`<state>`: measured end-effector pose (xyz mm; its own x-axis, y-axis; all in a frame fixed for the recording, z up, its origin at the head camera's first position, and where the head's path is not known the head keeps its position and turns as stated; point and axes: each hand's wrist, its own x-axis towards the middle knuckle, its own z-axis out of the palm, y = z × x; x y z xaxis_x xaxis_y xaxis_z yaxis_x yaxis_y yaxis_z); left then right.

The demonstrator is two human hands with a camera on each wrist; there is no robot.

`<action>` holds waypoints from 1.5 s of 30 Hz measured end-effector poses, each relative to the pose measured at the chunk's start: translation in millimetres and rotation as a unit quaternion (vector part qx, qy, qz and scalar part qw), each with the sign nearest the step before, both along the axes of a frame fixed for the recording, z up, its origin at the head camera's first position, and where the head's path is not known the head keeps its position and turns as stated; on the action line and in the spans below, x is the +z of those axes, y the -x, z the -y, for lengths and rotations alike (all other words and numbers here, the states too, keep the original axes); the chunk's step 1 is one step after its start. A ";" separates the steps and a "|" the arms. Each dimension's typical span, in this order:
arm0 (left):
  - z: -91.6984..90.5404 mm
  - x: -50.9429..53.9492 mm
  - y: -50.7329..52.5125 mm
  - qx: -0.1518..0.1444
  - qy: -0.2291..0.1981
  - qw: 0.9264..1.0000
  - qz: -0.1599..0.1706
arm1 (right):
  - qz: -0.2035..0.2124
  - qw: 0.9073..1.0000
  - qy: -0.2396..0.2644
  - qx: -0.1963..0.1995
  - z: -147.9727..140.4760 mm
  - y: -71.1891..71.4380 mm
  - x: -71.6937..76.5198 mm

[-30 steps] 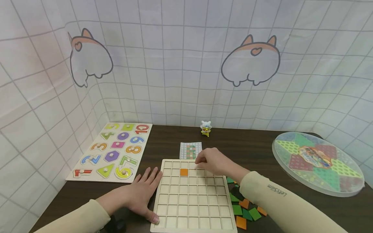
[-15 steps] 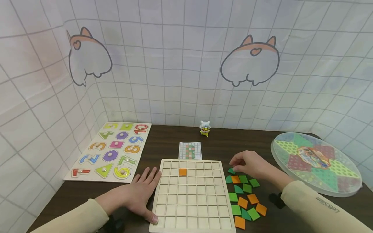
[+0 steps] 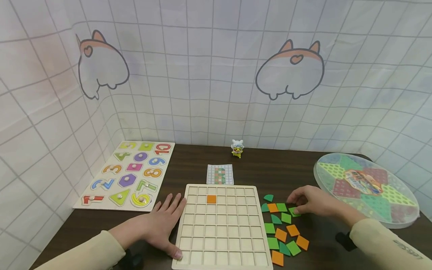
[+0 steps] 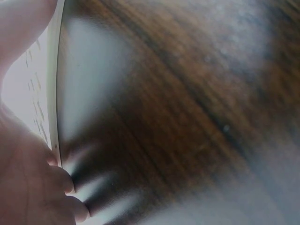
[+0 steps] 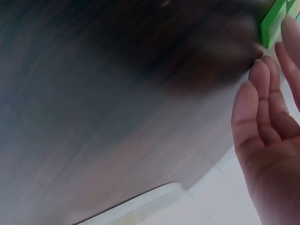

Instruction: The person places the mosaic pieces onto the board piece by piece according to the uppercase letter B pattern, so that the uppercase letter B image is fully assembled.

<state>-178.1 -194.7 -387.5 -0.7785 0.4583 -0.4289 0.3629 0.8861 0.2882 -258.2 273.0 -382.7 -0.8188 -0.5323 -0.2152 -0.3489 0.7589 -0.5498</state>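
The left hand [image 3: 158, 228] lies with fingers spread along the left side of a wooden grid board [image 3: 222, 227], its thumb on the lower left corner. One orange square [image 3: 211, 199] sits in a cell near the board's top. Right of the board, the right hand [image 3: 312, 200] is over a green square [image 3: 293, 213]; its thumb touches the square and the index finger arches above. In the right wrist view, loosely bent fingers [image 5: 258, 98] are beside a green piece [image 5: 274, 21]. The left wrist view shows the left hand [image 4: 28, 173] against the board edge [image 4: 53, 93].
Several loose green and orange pieces [image 3: 281, 234] lie right of the board. A printed pattern card [image 3: 219, 174] is behind it, with a small figurine [image 3: 237, 149] farther back. A number puzzle [image 3: 125, 176] stands left, a round game board [image 3: 368, 189] right.
The right hand has moved from the board's upper right, past the green quarter-round piece, to the green square farther right. The left hand has stayed in place.
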 end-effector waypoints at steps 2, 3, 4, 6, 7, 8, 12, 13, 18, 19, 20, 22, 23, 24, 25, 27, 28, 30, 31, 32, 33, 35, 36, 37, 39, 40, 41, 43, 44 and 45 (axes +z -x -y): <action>0.4 -0.2 0.8 -0.003 0.000 1.000 0.003 | 0.013 1.000 0.007 0.012 -4.8 -0.1 -0.2; 0.6 -0.3 1.2 -0.004 -0.001 1.000 0.005 | 0.015 1.000 0.009 0.017 -6.5 -0.4 -0.3; 0.8 -0.3 1.4 -0.005 -0.002 1.000 0.005 | 0.016 1.000 0.011 0.021 -7.8 -0.8 -0.5; 1.0 -0.6 1.6 -0.005 -0.003 1.000 0.005 | 0.017 0.999 0.016 0.023 -8.7 -2.2 -0.6; 1.2 -0.8 1.7 -0.005 -0.003 1.000 0.005 | 0.014 1.000 0.016 0.023 -8.7 -3.0 -1.0; 1.2 -1.1 1.8 -0.005 -0.002 1.000 0.004 | 0.011 1.000 0.015 0.021 -8.4 -3.9 -1.1; 0.4 0.0 0.8 -0.003 0.002 1.000 0.002 | -0.005 1.000 0.001 0.007 -6.0 -5.9 -2.7; 0.2 0.2 0.8 -0.003 0.002 1.000 0.002 | -0.009 1.000 -0.005 0.003 -5.6 -6.2 -3.0; -0.7 0.3 -0.5 -0.002 0.002 1.000 -0.005 | -0.011 1.000 -0.019 -0.006 -5.9 -6.0 -3.1; -0.6 0.5 -0.8 -0.002 0.001 1.000 -0.006 | -0.014 1.000 -0.020 -0.006 -6.1 -5.4 -3.0; -0.6 0.9 -1.2 -0.002 0.001 1.000 -0.007 | -0.016 1.000 -0.017 -0.006 -5.8 -4.9 -2.1; -0.2 1.3 -1.3 -0.003 0.000 1.000 -0.007 | -0.027 0.999 -0.012 -0.010 -3.6 -3.2 -0.4; 0.1 1.0 -1.0 -0.003 -0.001 1.000 -0.008 | -0.035 0.999 -0.010 -0.012 -1.6 -2.2 0.9; 0.3 1.0 -0.9 -0.003 -0.002 1.000 -0.008 | -0.043 0.999 -0.007 -0.016 1.5 -1.2 2.5; 0.5 0.8 -0.8 -0.003 -0.003 1.000 -0.008 | -0.051 0.998 -0.005 -0.019 5.6 -0.9 4.9; 0.9 -0.6 0.0 -0.004 -0.004 1.000 -0.009 | -0.056 0.998 0.005 -0.030 16.2 -0.7 10.0; 1.2 -1.2 0.0 -0.004 -0.006 1.000 -0.009 | -0.056 0.998 0.010 -0.034 22.1 -0.4 12.0; 1.3 -1.8 0.1 -0.001 -0.008 1.000 -0.006 | -0.052 0.998 0.026 -0.036 35.2 -0.8 15.7; 1.3 -2.1 0.4 0.000 -0.008 1.000 -0.004 | -0.049 0.998 0.035 -0.036 42.2 -0.8 16.3; 1.5 -2.3 0.3 0.001 -0.010 1.000 -0.003 | -0.047 0.997 0.043 -0.035 49.1 0.0 15.9; 1.5 -2.7 0.5 0.001 -0.010 1.000 -0.003 | -0.046 0.997 0.050 -0.032 56.0 1.0 14.7; 1.6 -3.4 1.2 0.002 -0.010 1.000 -0.002 | -0.048 0.997 0.059 -0.028 70.8 3.0 13.0; 1.8 -3.5 1.3 0.000 -0.012 1.000 -0.003 | -0.049 0.997 0.061 -0.029 78.7 3.8 12.2; 2.5 -5.2 2.1 -0.001 -0.011 1.000 -0.003 | -0.049 0.996 0.063 -0.031 86.6 4.5 11.5; 4.7 -9.8 4.7 -0.006 -0.013 1.000 -0.005 | -0.052 0.996 0.066 -0.030 101.9 5.6 10.8; 6.2 -12.6 5.8 -0.006 -0.016 1.000 -0.005 | -0.051 0.996 0.068 -0.032 109.6 5.8 10.9; 7.7 -15.6 7.3 -0.008 -0.019 1.000 -0.006 | -0.048 0.996 0.070 -0.034 117.1 5.9 11.0; 11.0 -23.5 10.4 -0.009 -0.023 1.000 -0.010 | -0.043 0.996 0.070 -0.035 131.7 5.8 11.0; 12.5 -26.7 11.5 -0.009 -0.026 1.000 -0.012 | -0.039 0.996 0.071 -0.035 138.6 5.7 11.2; 13.5 -29.4 12.2 -0.007 -0.028 0.999 -0.015 | -0.035 0.996 0.071 -0.035 145.3 5.7 11.3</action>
<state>-190.3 -208.3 -416.9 -0.7835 0.4926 -0.3787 0.3852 0.8633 0.3261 -263.9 127.7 -371.4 -0.8652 -0.4944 -0.0835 -0.3387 0.6991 -0.6297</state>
